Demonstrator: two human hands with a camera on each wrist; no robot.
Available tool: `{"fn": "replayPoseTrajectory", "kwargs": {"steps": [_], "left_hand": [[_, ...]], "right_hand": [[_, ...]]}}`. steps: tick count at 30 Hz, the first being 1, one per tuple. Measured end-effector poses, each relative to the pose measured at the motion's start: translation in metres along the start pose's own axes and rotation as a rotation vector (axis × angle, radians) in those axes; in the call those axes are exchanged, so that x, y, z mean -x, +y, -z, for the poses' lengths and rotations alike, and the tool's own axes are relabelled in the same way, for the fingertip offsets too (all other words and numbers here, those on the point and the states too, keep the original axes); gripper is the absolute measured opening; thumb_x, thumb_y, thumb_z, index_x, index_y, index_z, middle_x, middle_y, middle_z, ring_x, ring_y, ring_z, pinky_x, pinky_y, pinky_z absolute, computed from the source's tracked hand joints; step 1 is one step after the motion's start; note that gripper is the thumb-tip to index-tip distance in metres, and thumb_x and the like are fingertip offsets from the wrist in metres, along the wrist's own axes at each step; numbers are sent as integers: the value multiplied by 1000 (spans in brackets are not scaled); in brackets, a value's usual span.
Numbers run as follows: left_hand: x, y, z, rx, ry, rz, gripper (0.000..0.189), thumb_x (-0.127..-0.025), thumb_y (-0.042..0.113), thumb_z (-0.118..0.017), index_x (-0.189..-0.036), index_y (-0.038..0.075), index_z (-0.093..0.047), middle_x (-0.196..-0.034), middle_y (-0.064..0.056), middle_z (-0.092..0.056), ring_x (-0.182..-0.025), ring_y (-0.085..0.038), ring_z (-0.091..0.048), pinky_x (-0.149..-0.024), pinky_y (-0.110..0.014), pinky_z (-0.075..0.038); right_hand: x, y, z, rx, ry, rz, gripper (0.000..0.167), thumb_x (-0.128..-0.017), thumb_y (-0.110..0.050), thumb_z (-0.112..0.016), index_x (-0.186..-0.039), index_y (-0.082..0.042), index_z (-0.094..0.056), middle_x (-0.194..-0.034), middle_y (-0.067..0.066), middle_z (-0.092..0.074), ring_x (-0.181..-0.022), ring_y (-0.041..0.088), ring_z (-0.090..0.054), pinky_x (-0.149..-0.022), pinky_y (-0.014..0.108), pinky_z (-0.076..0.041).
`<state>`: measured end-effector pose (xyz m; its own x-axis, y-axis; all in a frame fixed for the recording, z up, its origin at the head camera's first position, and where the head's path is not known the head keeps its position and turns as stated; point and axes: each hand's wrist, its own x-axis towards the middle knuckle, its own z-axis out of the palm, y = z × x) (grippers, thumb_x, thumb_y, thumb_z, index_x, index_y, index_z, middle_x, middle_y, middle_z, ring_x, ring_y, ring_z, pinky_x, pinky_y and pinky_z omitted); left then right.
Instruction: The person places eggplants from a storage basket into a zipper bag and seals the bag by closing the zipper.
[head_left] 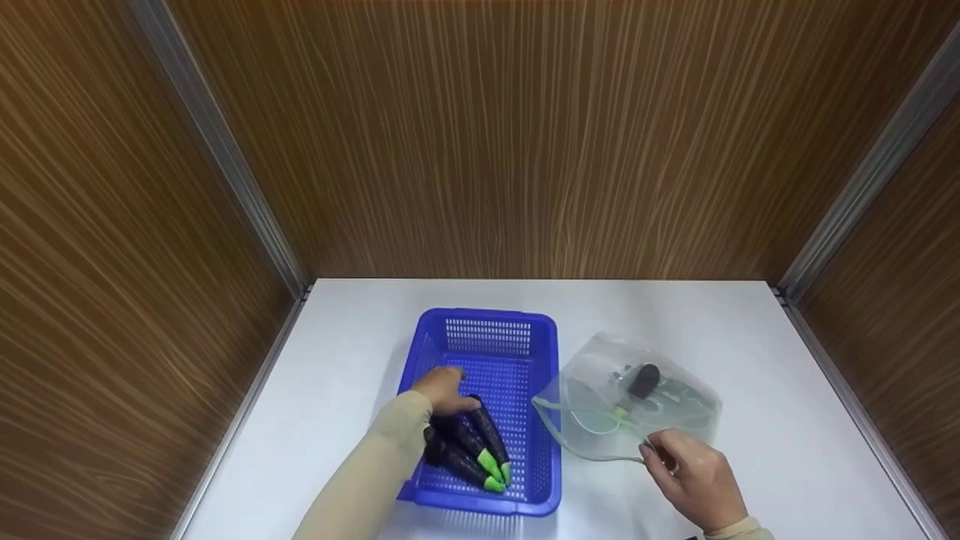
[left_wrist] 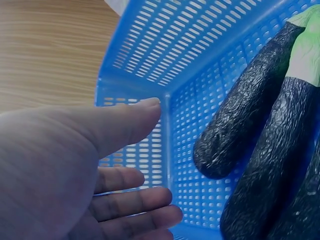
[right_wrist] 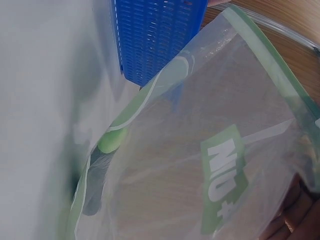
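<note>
My left hand (head_left: 442, 391) is inside the blue basket (head_left: 556, 442), its thumb and fingers spread apart with nothing between them. Three dark eggplants (head_left: 490, 433) with green stem ends lie side by side in the basket, close to that hand. In the left wrist view the thumb and fingers (left_wrist: 132, 202) point toward the basket's corner, beside the eggplants (left_wrist: 240, 110). My right hand (head_left: 697, 476) pinches the green-edged mouth of a clear zip bag (head_left: 686, 397). A dark eggplant (head_left: 644, 380) with a green end shows inside the bag.
The basket and bag stand side by side on a white table (head_left: 352, 330). Wood-grain panels (head_left: 480, 150) enclose the table at the back and both sides. In the right wrist view the bag carries a green printed label (right_wrist: 223, 180).
</note>
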<state>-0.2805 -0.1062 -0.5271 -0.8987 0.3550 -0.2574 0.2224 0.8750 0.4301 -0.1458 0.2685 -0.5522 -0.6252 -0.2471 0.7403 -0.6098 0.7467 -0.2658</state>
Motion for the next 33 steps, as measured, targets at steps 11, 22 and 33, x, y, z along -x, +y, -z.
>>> {"fn": "replayPoseTrajectory", "kwargs": {"steps": [11,22,33], "left_hand": [[-11,2,-16,45,-26,-15,78,-75,36,-82,-135,-2,-50,-135,-19,-53,-127,-34,-47,-106,-42,-36],[-17,-4,-32,20,-56,-37,71,-70,25,-87,-132,6,-57,-131,-14,-57,-125,-30,-49,-104,-40,-39],[-24,-9,-48,7,-32,-15,50,-64,18,-89,-107,6,-67,-98,-7,-66,-98,-24,-61,-89,-36,-48]], "right_hand": [[2,3,-3,-15,30,43,16,-72,-6,-70,-79,-18,-62,-71,-18,-50,-59,-3,-45,-48,12,-37],[3,3,-3,-14,23,46,19,-70,-4,-71,-80,-17,-62,-71,-18,-51,-59,-3,-45,-49,12,-38],[3,0,-4,-6,9,39,19,-70,-5,-72,-80,-17,-62,-71,-18,-52,-59,-4,-46,-48,12,-38]]}}
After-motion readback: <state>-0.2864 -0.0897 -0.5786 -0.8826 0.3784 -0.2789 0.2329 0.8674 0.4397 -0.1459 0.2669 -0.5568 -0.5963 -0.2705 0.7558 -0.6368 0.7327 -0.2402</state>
